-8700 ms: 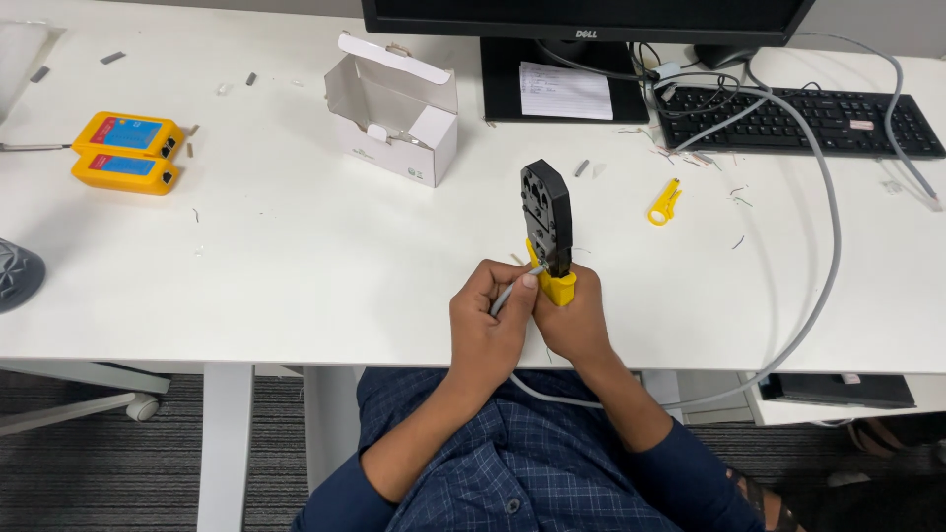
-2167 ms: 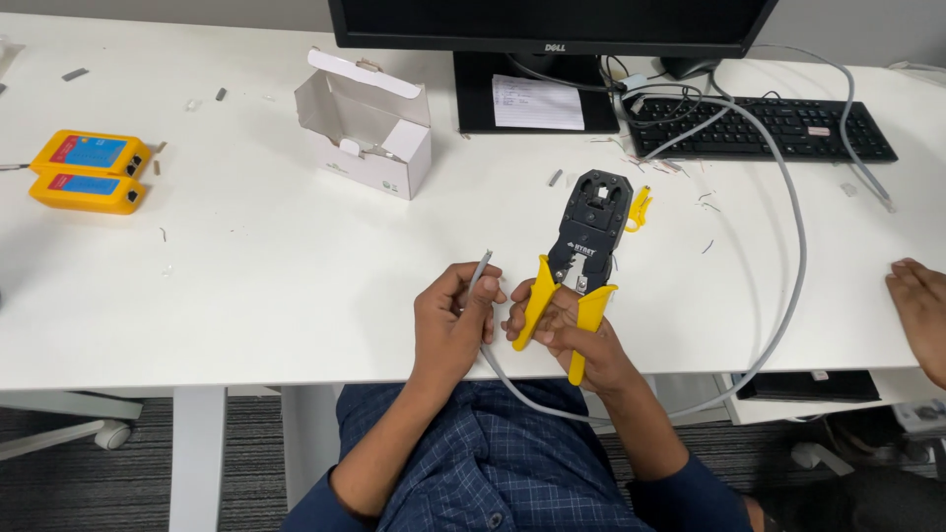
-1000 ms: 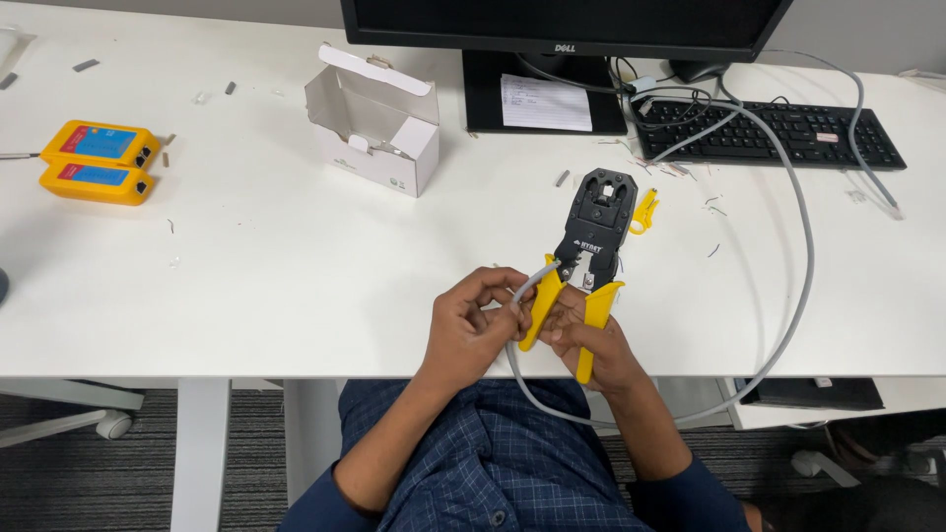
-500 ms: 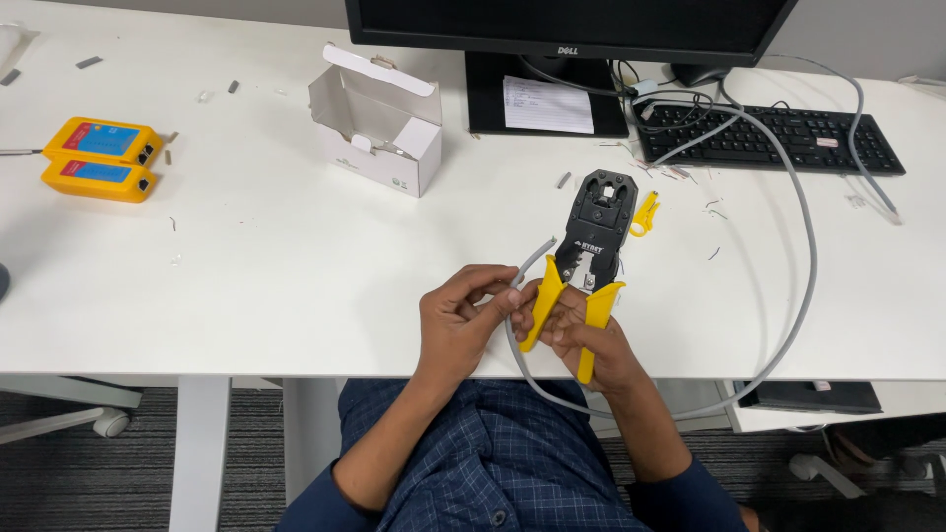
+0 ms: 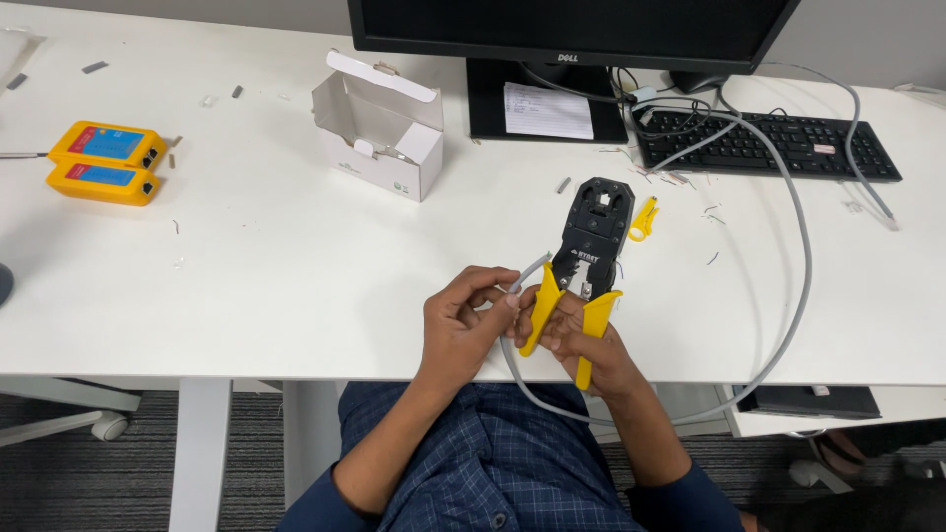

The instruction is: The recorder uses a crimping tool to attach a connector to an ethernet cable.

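At the desk's (image 5: pixel 246 296) front edge, the left hand (image 5: pixel 463 325) is pinching the grey cable's (image 5: pixel 527 271) end toward the crimper (image 5: pixel 588 258), which the right hand (image 5: pixel 581 340) is gripping by its spread yellow handles, head resting on the desk for steadiness.

the crimping tool (image 5: pixel 589 258) has a matt black metal-looking body and smooth yellow plastic handles with a slight sheen. the grey cable (image 5: pixel 800 266) wears a smooth, dull plastic jacket. the desk (image 5: pixel 276 276) is a smooth matt white laminate. the open box (image 5: pixel 379 138) is plain white cardboard, matt. the cable tester (image 5: pixel 103 163) has a glossy yellow plastic shell. the keyboard (image 5: pixel 778 146) is matt black plastic. the shirt (image 5: pixel 503 473) is blue checked woven cloth.
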